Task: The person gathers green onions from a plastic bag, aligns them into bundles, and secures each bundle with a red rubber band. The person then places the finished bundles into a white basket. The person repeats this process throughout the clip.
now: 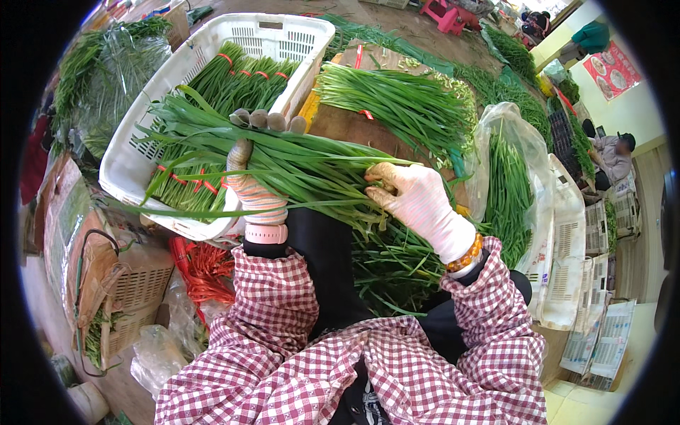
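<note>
A loose bunch of garlic chives spans the space between my hands, leafy tips to the left. My left hand, in a striped knit glove with dirty grey fingertips, wraps around its middle, thumb in front. At the stem end, my right hand, in a stained glove, pinches stems between thumb and fingers. Beyond lies a pile of chives on a wooden board, with a red tie beside it. A white plastic crate at the left holds several chive bunches bound with red ties.
Loose greens lie below my right hand. Red ties hang near my left sleeve. A clear plastic bag of chives stands right, beside stacked white crates. Another person sits at far right; a pink stool stands behind.
</note>
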`<state>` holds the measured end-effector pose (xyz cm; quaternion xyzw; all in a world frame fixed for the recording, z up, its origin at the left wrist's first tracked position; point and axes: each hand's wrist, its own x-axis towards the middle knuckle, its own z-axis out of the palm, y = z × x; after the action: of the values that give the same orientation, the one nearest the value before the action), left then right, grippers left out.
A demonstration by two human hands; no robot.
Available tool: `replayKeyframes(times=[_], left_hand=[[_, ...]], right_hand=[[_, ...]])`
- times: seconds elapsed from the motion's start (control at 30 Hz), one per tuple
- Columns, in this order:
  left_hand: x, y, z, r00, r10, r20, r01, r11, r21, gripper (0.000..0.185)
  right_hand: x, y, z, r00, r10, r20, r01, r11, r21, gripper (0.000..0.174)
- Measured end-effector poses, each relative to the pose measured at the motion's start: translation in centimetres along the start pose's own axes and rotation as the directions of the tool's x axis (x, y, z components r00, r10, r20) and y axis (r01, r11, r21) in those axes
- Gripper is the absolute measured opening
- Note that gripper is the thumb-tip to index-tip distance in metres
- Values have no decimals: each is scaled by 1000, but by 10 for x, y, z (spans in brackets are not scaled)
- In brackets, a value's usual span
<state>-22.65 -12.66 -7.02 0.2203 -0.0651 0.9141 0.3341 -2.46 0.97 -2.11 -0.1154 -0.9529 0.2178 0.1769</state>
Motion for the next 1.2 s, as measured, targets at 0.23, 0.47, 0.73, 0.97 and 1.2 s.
replayKeyframes(times=[0.23,0.47,0.73,0.97,1.2], left_hand=[[1,0,-5,999,-52,15,52,998,-26,39],[3,7,-24,976,-69,-204,56,996,-69,34],[5,19,-30,919,107,-378,-56,988,144,21],[5,12,-18,925,75,-373,-26,991,134,18],[7,15,-17,808,157,-568,29,952,305,27]], right_hand=[[-4,-2,3,986,85,141,-108,980,170,25],[-31,19,-39,901,225,371,-386,806,450,16],[-134,61,-41,791,492,364,-264,811,-522,18],[-78,13,-35,984,46,-171,-87,965,-246,54],[-42,24,-28,974,216,-69,-224,865,-449,15]])
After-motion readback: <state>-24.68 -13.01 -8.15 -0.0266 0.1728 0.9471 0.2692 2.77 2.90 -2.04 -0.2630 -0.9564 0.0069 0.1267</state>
